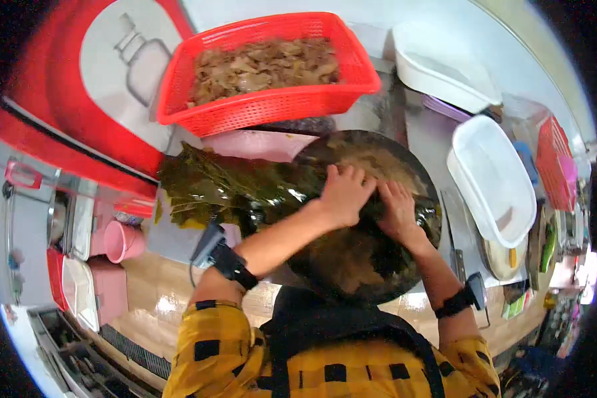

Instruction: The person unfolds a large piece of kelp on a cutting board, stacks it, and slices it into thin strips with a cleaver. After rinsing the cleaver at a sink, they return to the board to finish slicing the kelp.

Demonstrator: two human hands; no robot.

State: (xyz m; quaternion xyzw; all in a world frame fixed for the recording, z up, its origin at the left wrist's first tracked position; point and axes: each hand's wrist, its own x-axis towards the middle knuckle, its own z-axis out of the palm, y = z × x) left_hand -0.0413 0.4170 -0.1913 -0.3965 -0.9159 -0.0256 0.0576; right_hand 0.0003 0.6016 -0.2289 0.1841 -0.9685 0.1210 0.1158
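A long bundle of wet, dark green pickled leafy greens lies across a round, dark chopping block, its loose leaf ends hanging past the block to the left. Both hands are on the bundle over the block, close together. My left hand has its fingers curled over the greens from above. Just to its right, my right hand bends its fingers round the same bundle. The undersides of both hands are hidden. A knife with a dark handle rests on the table right of the block.
Behind the block stands a red plastic basket of chopped brownish pieces. White tubs sit to the right, near a red crate and a long green vegetable. Below left, a pink bucket stands beyond the table edge.
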